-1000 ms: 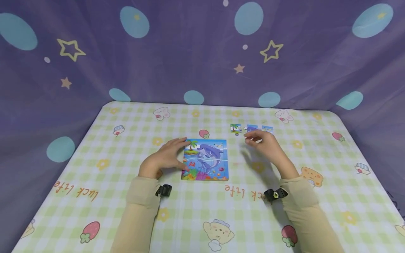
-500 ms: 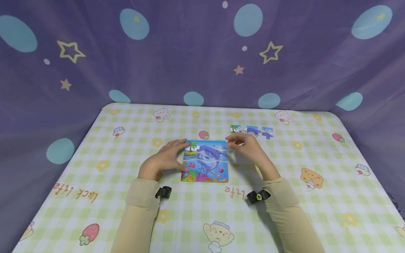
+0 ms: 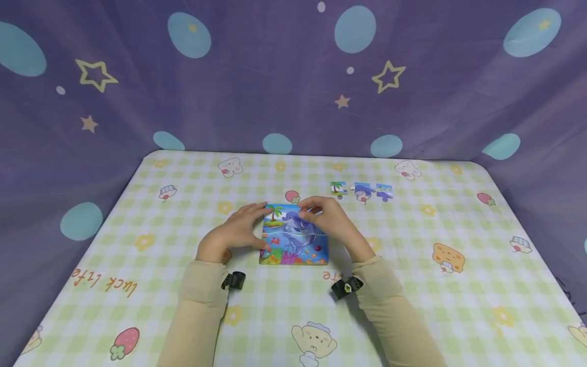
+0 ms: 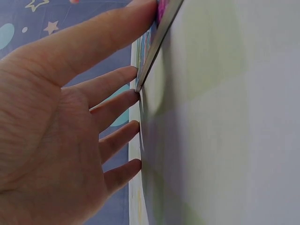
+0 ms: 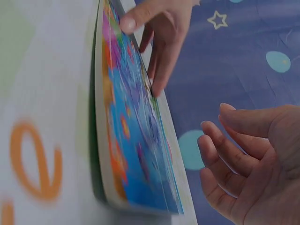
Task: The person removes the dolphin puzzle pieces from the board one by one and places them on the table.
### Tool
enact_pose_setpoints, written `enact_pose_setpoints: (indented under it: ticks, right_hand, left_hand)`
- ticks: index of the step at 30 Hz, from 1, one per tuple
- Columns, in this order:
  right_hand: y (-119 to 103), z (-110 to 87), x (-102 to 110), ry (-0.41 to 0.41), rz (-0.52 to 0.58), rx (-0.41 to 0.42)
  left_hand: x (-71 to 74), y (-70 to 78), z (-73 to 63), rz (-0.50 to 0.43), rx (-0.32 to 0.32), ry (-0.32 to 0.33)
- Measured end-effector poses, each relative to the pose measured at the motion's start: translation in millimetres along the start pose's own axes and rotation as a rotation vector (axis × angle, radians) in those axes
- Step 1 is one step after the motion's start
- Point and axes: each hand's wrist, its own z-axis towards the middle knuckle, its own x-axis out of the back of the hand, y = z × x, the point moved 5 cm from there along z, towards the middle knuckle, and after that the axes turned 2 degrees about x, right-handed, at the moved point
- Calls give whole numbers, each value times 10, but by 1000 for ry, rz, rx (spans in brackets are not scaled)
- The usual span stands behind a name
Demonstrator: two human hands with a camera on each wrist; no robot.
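Observation:
A square dolphin jigsaw puzzle (image 3: 298,250) lies flat on the table in the head view. At its left edge my left hand (image 3: 234,232) spreads its thumb and fingers; the left wrist view has the thumb touching the puzzle (image 4: 161,35), with the fingers nearly straight. My right hand (image 3: 329,220) hovers over the puzzle's upper right part and covers some of it. In the right wrist view, that hand's (image 5: 253,159) fingers are loosely bent, apart from the board, and I see nothing between them.
Behind the puzzle, to the right, three loose pieces lie in a row: a palm tree piece (image 3: 338,188), a dolphin piece (image 3: 363,190) and a sky piece (image 3: 384,191). A checked cloth (image 3: 403,316) covers the table, and a purple curtain (image 3: 293,102) hangs beyond its far edge.
My right hand has moved left from beside the loose pieces to above the puzzle, uncovering those pieces. The left hand has stayed at the puzzle's left edge.

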Motion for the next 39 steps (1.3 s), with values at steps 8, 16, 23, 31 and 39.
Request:
enact_pose_setpoints:
  ticks: [8,16,23,31,39]
  right_hand:
    - [-81,89,-221,-29,-13,14]
    - [-79,166,-381,-48,-52,-19]
    - [-85,208,-504,-109,-94,-66]
    - [-57,204,-607,-163,-150,-85]
    - [-87,190,-694,-194,-239,-106]
  left_hand:
    - [3,17,-19,8,-4,-3]
    - [-4,19,-19,5,-4,-8]
    - [12,20,-25,-19,3,-15]
    - [8,22,-22,-30,1,-27]
    - [15,33,-21,-15,-2,-21]
